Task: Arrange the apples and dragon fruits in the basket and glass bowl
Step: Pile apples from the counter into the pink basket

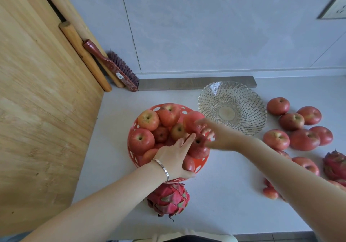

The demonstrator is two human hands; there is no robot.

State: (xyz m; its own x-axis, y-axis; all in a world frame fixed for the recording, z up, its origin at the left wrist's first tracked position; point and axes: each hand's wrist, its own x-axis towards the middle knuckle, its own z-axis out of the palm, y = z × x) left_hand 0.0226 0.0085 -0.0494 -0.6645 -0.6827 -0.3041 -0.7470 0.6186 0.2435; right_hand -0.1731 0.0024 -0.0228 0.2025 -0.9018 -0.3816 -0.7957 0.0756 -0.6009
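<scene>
An orange perforated basket (pixel 133 159) on the white counter is heaped with several red apples (pixel 141 141). My left hand (pixel 174 157) rests on the pile at the basket's near right, fingers extended over a dark red apple (pixel 199 149). My right hand (pixel 213 136), blurred, hovers over the basket's right rim with spread fingers and holds nothing I can see. The glass bowl (pixel 232 106) stands behind and to the right, with nothing in it. One dragon fruit (pixel 168 198) lies just in front of the basket, another dragon fruit (pixel 335 166) at the right edge.
Several loose apples (pixel 292 121) lie on the counter to the right of the bowl and under my right forearm. A wooden board (pixel 37 110), rolling pins and a red brush (pixel 112 65) lean at the left. A grey strip (pixel 196 83) runs along the wall.
</scene>
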